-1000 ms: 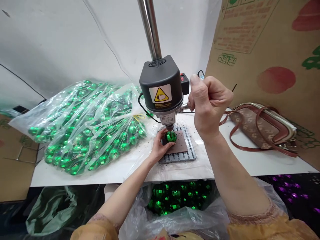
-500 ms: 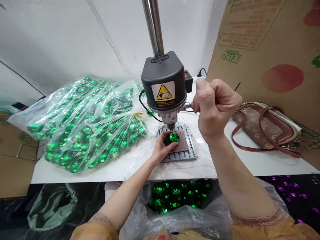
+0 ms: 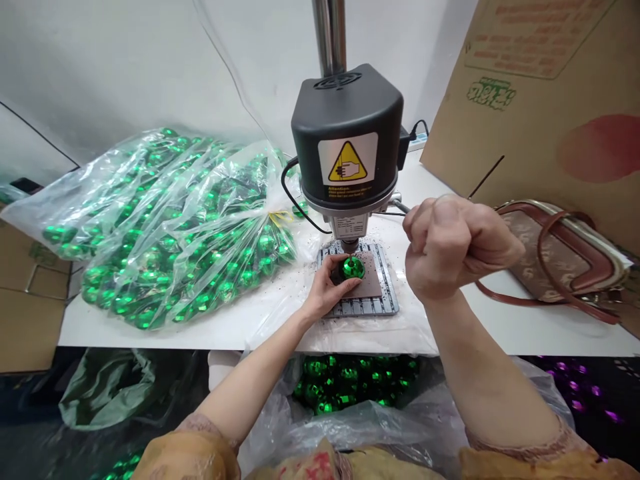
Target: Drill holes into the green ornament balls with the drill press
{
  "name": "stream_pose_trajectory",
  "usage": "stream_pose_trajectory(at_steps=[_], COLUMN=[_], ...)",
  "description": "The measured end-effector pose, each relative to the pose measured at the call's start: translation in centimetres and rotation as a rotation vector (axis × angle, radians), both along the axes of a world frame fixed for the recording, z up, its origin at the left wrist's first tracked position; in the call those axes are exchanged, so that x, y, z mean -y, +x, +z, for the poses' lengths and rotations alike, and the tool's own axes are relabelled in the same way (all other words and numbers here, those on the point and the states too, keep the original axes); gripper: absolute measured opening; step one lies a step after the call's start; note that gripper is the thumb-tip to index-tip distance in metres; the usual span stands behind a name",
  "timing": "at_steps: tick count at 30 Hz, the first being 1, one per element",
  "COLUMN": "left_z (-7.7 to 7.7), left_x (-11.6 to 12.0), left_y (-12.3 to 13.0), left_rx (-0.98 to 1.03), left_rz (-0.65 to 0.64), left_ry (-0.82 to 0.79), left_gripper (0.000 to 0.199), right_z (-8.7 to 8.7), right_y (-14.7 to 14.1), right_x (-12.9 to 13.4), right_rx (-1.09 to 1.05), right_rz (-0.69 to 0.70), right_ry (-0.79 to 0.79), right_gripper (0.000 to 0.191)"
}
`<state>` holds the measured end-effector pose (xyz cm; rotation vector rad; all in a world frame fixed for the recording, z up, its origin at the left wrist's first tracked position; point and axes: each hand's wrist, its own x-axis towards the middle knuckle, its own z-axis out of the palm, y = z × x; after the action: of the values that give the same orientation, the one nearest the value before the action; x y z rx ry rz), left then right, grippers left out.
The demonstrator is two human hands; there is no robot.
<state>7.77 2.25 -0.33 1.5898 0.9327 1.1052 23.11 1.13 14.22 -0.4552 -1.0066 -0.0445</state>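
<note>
Under the bit of a black bench drill press (image 3: pixel 347 127), a shiny green faceted ball (image 3: pixel 354 268) sits on a brown square pad (image 3: pixel 371 277). My left hand (image 3: pixel 326 288) grips the ball from its left side, thumb in front and fingers behind. The pad lies on the grey slotted base (image 3: pixel 387 303), which is strewn with dark shavings. To the right of the drill head, my right hand (image 3: pixel 453 247) is closed in a fist around the feed lever (image 3: pixel 400 205); most of the lever is hidden by the fingers. The drill tip meets the top of the ball.
A clear plastic bag of green balls (image 3: pixel 175 233) fills the table's left side. A brown handbag (image 3: pixel 565 247) and a large cardboard box (image 3: pixel 540 100) stand at right. Below the table edge is an open bag of green balls (image 3: pixel 350 383); purple balls (image 3: pixel 575 387) lie lower right.
My right hand has come down and somewhat right with the lever, and the drill bit now reaches the ball. The camera view has shifted closer. My left hand still grips the ball.
</note>
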Motion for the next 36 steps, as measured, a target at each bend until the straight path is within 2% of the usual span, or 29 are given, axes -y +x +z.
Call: stream_pose_trajectory(at_steps=[5,14,17,20,22,25,26,27,29,31,32,34,36], left_z=[0.1,-0.1,-0.1,0.2,0.6,1.8,2.2,2.6,3.2,3.3,3.3,3.2,3.3], left_x=[0.1,0.2,0.1,0.0,0.4,2.7,4.0,5.5,9.0,12.1,13.2,13.7,11.6], left_y=[0.0,0.0,0.1,0.3,0.2,-0.6,-1.2,-2.0,-3.9,-6.0,-7.0,-8.6,-9.5], left_rx=[0.012,0.034,0.038,0.033,0.006,-0.119,-0.184,-0.263,-0.46,-0.692,-0.789,-0.868,-0.824], left_rz=[-0.001,0.003,-0.004,0.01,0.067,0.197,0.186,0.126,-0.145,-0.379,-0.436,-0.4,-0.228], left_ry=[-0.032,-0.056,-0.05,-0.05,-0.018,0.071,0.102,0.137,0.253,0.466,0.567,0.702,0.702], left_gripper=[0.052,0.052,0.053,0.052,0.05,0.043,0.041,0.04,0.039,0.04,0.042,0.039,0.028], right_z=[-1.3,-2.7,-1.1,2.2,4.3,5.9,6.0,6.0,5.8,5.6,5.6,5.5,5.5], right_y=[0.3,0.6,0.1,-0.2,0.0,0.4,0.5,0.6,0.5,0.4,0.4,0.3,0.2], right_x=[-0.4,0.0,0.4,0.4,-0.2,-1.1,-1.4,-1.5,-1.5,-1.2,-1.1,-1.0,-1.0], right_rx=[0.032,0.139,0.034,-0.061,-0.027,0.0,-0.004,-0.01,-0.02,-0.021,-0.011,0.012,0.01], right_rz=[-0.025,-0.008,-0.048,-0.082,-0.034,0.04,0.056,0.066,0.077,0.089,0.091,0.083,0.06], right_ry=[0.105,0.103,0.003,-0.251,-0.333,-0.326,-0.316,-0.305,-0.288,-0.292,-0.297,-0.294,-0.27], right_gripper=[0.049,0.044,0.046,0.046,0.044,0.045,0.045,0.044,0.043,0.042,0.042,0.041,0.041])
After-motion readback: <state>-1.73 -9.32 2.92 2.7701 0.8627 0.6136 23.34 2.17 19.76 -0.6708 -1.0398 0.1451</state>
